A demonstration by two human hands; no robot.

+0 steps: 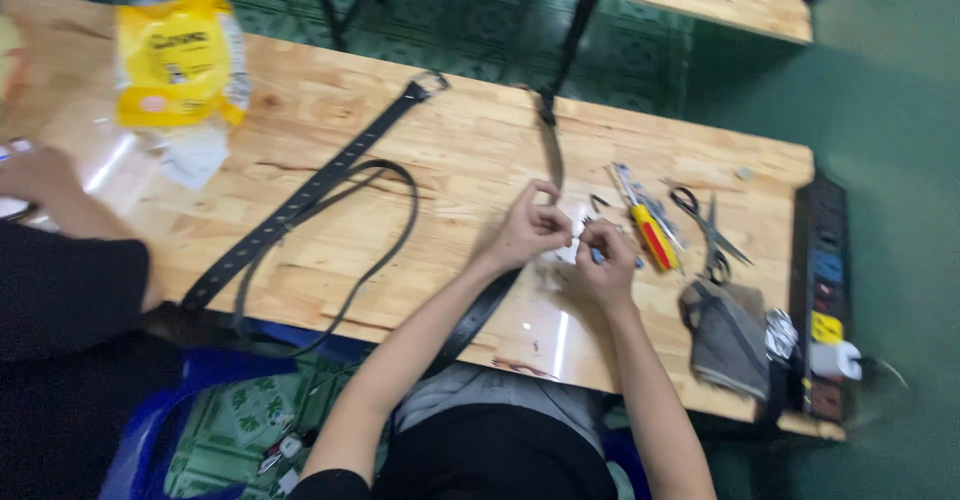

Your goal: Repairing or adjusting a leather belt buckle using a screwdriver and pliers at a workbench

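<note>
Near the desk's (330, 110) front edge, left hand (527, 230) and right hand (606, 265) pinch a small white piece (572, 250) on the black belt (548, 150); the blurred piece could slip from the fingertips; the screwdriver (650, 230) lies just beside.

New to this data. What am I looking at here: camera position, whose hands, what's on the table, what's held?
There is no machine here: a person works with two bare hands, filmed by one camera worn on their head, looking down. The left hand and right hand meet over a wooden table and pinch a small white piece between them; the blur hides what it is. A black belt runs under the hands. A second black belt with holes lies to the left. To the right lie a yellow and red tool, scissors, a grey cloth and a power strip. At far left, another person's arm rests near a yellow bag.
</note>
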